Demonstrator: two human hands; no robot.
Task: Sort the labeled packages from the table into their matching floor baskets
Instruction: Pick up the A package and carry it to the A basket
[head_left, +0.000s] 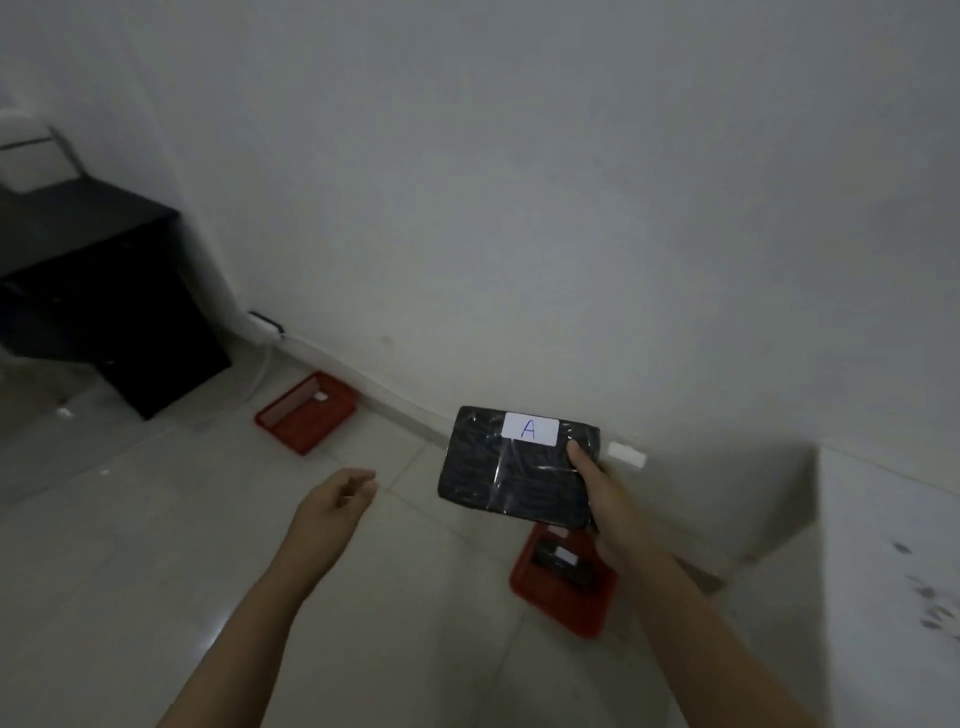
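Observation:
My right hand (605, 493) grips a flat black plastic-wrapped package (511, 467) by its right edge, thumb on top. A white label marked "A" (530, 429) sits near its far edge. The package hangs in the air above the floor, just beyond a red basket (558, 597) that holds a dark package with a white label (563, 561). A second red basket (306, 415) lies farther left by the wall, with a small white tag inside. My left hand (340, 499) is held out over the floor, fingers loosely curled, holding nothing.
A white table (883, 545) fills the right side, its corner near my right arm. A black cabinet (104, 291) stands at the left against the wall. A white cable (260, 364) runs along the skirting. The floor is pale tile.

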